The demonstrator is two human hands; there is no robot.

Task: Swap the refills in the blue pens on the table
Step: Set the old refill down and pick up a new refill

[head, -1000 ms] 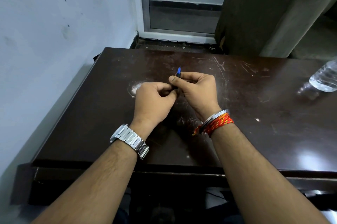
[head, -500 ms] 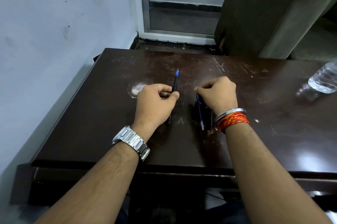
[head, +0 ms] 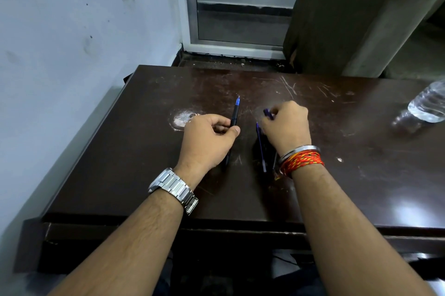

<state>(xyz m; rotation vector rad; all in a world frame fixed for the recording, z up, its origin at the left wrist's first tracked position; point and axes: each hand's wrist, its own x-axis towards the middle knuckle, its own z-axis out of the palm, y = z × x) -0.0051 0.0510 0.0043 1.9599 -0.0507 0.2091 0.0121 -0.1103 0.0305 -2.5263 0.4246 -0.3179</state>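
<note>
My left hand is closed around a dark pen with a blue tip, which lies along the dark brown table pointing away from me. My right hand is closed on a small blue pen piece that sticks out at the fingertips. Under the right wrist lie blue pen parts, a thin blue rod and a dark barrel, partly hidden by the hand.
A clear plastic water bottle lies at the table's right edge. A worn white patch marks the tabletop left of my left hand. A pale wall runs along the left, and a glass door frame stands behind the table.
My hands were together on one pen; they have separated. The left lowered its pen onto the table, and the right moved right and picked up a small blue piece.
</note>
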